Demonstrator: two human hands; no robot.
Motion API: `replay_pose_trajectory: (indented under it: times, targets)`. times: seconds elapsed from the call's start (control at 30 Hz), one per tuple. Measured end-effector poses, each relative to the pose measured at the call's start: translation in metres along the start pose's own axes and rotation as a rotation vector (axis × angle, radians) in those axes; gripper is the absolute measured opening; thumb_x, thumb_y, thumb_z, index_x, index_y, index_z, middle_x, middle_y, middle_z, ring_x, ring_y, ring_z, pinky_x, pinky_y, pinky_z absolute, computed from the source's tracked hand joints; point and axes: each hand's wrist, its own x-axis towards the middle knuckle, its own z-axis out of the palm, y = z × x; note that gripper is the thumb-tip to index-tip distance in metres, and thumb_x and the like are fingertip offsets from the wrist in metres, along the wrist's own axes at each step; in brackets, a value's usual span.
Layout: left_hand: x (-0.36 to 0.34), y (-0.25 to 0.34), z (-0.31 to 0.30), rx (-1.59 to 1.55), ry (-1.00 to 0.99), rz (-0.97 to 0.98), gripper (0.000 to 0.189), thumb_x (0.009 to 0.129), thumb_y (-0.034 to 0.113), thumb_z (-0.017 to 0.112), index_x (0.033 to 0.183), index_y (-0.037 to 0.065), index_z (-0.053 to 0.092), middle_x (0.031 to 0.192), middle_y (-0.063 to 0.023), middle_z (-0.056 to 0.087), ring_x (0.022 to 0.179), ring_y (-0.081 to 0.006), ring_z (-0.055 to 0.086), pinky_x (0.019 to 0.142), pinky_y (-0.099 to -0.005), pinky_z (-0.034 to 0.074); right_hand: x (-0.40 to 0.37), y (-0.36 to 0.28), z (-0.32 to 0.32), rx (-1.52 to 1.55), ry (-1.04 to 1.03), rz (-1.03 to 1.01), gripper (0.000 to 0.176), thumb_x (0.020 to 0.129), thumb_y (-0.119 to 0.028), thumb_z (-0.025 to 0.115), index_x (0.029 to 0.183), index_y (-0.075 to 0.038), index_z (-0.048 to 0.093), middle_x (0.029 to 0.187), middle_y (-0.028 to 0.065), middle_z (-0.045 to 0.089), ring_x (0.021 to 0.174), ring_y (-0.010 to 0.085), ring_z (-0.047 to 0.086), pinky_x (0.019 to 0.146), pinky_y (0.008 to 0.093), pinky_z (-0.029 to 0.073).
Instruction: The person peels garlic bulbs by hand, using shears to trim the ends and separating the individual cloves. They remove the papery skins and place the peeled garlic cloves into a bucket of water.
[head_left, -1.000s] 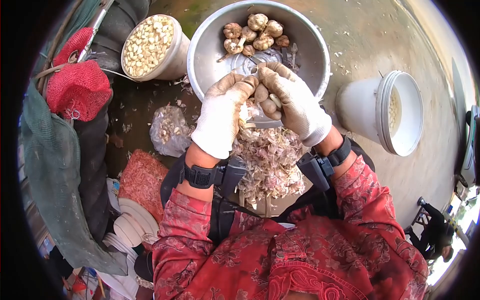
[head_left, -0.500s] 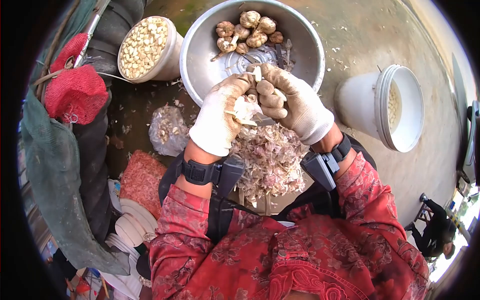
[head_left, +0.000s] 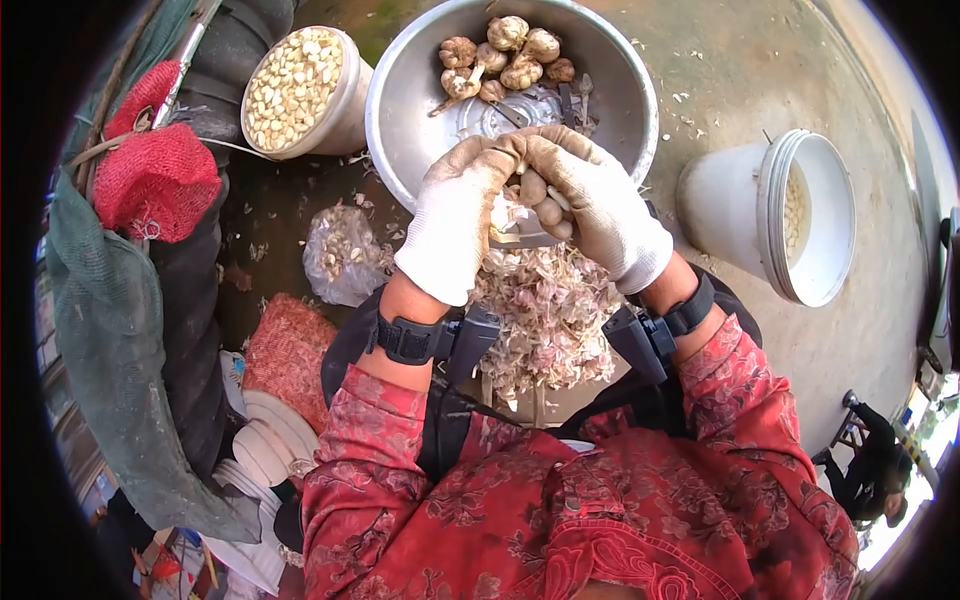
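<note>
Both hands wear white gloves with soiled fingers and meet over the near rim of a metal basin [head_left: 388, 150]. My left hand [head_left: 462, 200] has its fingers bent round garlic pieces, with pale skin and cloves below them. My right hand [head_left: 588, 195] is curled round garlic cloves [head_left: 540, 200], its thumb and forefinger against the left fingertips. Whole garlic bulbs [head_left: 508, 34] lie at the basin's far side, near a thin metal tool [head_left: 566, 104]. Under the hands is a heap of garlic skins [head_left: 550, 320].
A bucket of peeled cloves [head_left: 292, 92] stands left of the basin. Another white bucket [head_left: 725, 205], holding some cloves, leans at the right. A clear plastic bag [head_left: 342, 255], red netting [head_left: 158, 185] and a red mesh sack [head_left: 288, 355] lie left. A person [head_left: 870, 465] is far right.
My hands have drawn closer together, and the fingertips now touch. Pale pieces that stuck out above and left of the fingers no longer show there. The whole view has shifted slightly.
</note>
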Motion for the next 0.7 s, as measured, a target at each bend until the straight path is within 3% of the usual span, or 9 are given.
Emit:
replay_pose_trajectory:
  times: [0.17, 0.33, 0.4, 0.57, 0.7]
  targets:
    - [0.001, -0.004, 0.003, -0.066, 0.021, 0.036, 0.015, 0.094, 0.013, 0.052, 0.104, 0.004, 0.059, 0.086, -0.0017, 0.060, 0.071, -0.0088, 0.058, 0.062, -0.0216, 0.050, 0.000, 0.002, -0.003, 0.017, -0.005, 0.014, 0.027, 0.098, -0.024, 0.048, 0.111, -0.001, 0.054, 0.071, -0.0014, 0.054, 0.052, 0.0027, 0.043, 0.042, 0.0164, 0.033]
    - [0.003, -0.005, 0.004, -0.101, 0.022, 0.027, 0.017, 0.094, 0.011, 0.051, 0.106, 0.003, 0.059, 0.087, -0.0028, 0.061, 0.072, -0.0096, 0.058, 0.063, -0.0225, 0.051, 0.003, 0.012, -0.008, 0.343, -0.096, 0.024, 0.024, 0.098, -0.027, 0.047, 0.102, -0.005, 0.054, 0.072, -0.0021, 0.053, 0.056, 0.0023, 0.043, 0.045, 0.0157, 0.032]
    - [0.003, -0.004, 0.006, -0.082, -0.050, 0.057, 0.019, 0.094, 0.011, 0.051, 0.108, 0.002, 0.059, 0.088, -0.0033, 0.061, 0.073, -0.0101, 0.059, 0.063, -0.0226, 0.052, 0.001, 0.006, -0.006, 0.281, -0.075, 0.031, 0.023, 0.098, -0.027, 0.047, 0.101, -0.005, 0.055, 0.073, -0.0019, 0.053, 0.056, 0.0025, 0.043, 0.046, 0.0157, 0.032]
    - [0.007, -0.009, 0.002, -0.054, -0.007, 0.059, 0.021, 0.094, 0.012, 0.050, 0.111, 0.001, 0.059, 0.088, -0.0035, 0.061, 0.071, -0.0110, 0.060, 0.061, -0.0228, 0.052, 0.003, 0.001, -0.010, 0.148, -0.090, 0.044, 0.025, 0.098, -0.029, 0.048, 0.099, -0.005, 0.055, 0.076, -0.0012, 0.053, 0.059, 0.0029, 0.044, 0.048, 0.0162, 0.033]
    - [0.003, -0.004, 0.005, -0.119, 0.054, -0.004, 0.022, 0.095, 0.014, 0.051, 0.111, 0.001, 0.058, 0.090, -0.0041, 0.062, 0.071, -0.0116, 0.061, 0.061, -0.0230, 0.053, 0.004, 0.007, -0.015, 0.408, -0.104, 0.098, 0.025, 0.099, -0.027, 0.046, 0.100, -0.004, 0.054, 0.076, -0.0004, 0.053, 0.059, 0.0046, 0.043, 0.047, 0.0167, 0.033]
